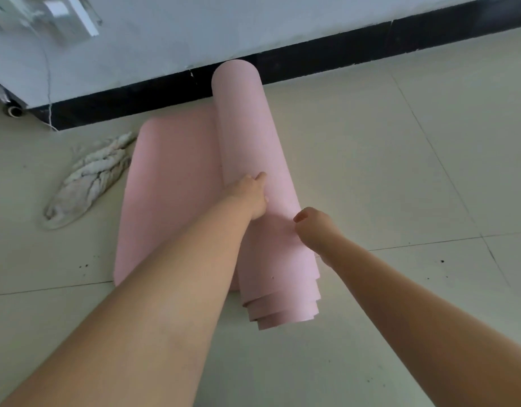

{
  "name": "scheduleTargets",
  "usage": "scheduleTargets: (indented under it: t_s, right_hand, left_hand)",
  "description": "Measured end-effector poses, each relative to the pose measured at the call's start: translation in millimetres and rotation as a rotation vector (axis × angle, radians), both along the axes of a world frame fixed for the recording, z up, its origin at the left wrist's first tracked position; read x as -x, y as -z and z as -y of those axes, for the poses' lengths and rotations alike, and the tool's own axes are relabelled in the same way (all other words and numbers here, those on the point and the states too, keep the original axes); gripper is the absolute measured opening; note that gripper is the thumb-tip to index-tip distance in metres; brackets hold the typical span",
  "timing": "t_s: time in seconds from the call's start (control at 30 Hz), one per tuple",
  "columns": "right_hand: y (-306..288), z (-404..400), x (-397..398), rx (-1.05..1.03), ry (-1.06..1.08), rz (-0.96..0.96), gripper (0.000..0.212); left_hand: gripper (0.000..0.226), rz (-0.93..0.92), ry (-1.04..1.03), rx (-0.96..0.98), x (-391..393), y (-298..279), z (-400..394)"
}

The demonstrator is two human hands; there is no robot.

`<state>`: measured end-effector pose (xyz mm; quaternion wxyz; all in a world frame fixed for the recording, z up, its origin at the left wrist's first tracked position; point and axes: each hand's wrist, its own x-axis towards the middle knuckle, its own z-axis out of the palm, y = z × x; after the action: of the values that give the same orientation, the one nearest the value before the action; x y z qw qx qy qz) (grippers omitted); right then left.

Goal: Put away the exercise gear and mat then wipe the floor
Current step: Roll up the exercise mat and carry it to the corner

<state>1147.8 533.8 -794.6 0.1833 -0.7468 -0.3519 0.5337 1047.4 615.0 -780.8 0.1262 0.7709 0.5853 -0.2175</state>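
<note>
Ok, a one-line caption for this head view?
Both hands, left hand and right hand, roll a pink mat across tiled floor, rag lying beside it.

The pink mat (253, 148) looks like soft foam with a smooth, matt skin; its near end shows thin rolled layers with clean-cut edges. The floor (400, 171) is pale tile, smooth with a dull sheen, thin grout lines between tiles and a few dark specks. On the left lies a rag (89, 177) of rough, twisted, greyed cloth. The far wall (194, 30) is matt white above a glossy black skirting (326, 58).
</note>
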Motion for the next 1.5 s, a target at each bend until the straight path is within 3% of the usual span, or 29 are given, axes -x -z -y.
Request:
scheduleTargets:
  t_s: [0.2,0.3,0.37,0.43,0.6,0.8,1.0,1.13,1.27,1.37,1.5]
  right_hand:
    - [5.9,-7.6,14.7,0.007,0.031,0.036,0.043]
    - [4.3,-21.9,29.3,0.044,-0.024,0.148,0.019]
    - [1.2,-34.1,38.6,0.044,-0.024,0.274,0.028]
    - [-0.2,-46.7,45.9,0.031,-0.045,0.322,0.016]
    - [-7.7,-72.2,68.2,0.057,0.019,0.237,0.014]
    - [-12.1,-89.4,113.1,0.083,0.080,0.233,0.036]
    - [-15.3,-103.4,154.6,0.041,0.158,0.337,0.023]
    - [-7.8,-96.8,181.4,0.041,0.177,0.314,0.017]
    - [-8.4,-90.8,202.7,0.046,0.242,0.276,0.036]
    - [-16.3,-97.7,220.0,0.124,0.155,0.169,0.044]
    - [-30.1,-119.4,238.4,0.205,-0.170,0.291,0.035]
  left_hand:
    - [0.040,0.007,0.079,-0.038,27.4,7.5,-23.2]
    - [0.041,0.009,0.212,-0.095,37.3,7.0,-39.9]
    - [0.044,-0.010,0.309,-0.073,44.8,8.8,-52.0]
    - [0.044,-0.039,0.335,-0.077,52.5,8.7,-61.4]
    - [0.040,-0.027,0.445,-0.129,66.8,-9.2,-83.2]
    - [0.038,-0.042,0.494,-0.114,103.6,-0.4,-106.0]
    - [0.040,0.175,0.451,-0.138,145.4,-3.3,-126.4]
    - [0.042,0.166,0.549,-0.116,180.1,-0.1,-136.2]
    - [0.037,0.145,0.589,-0.179,209.6,-8.6,-145.5]
    - [0.038,0.072,0.556,-0.139,231.8,-6.3,-149.9]
    - [0.042,0.050,0.447,-0.113,257.0,-8.7,-153.2]
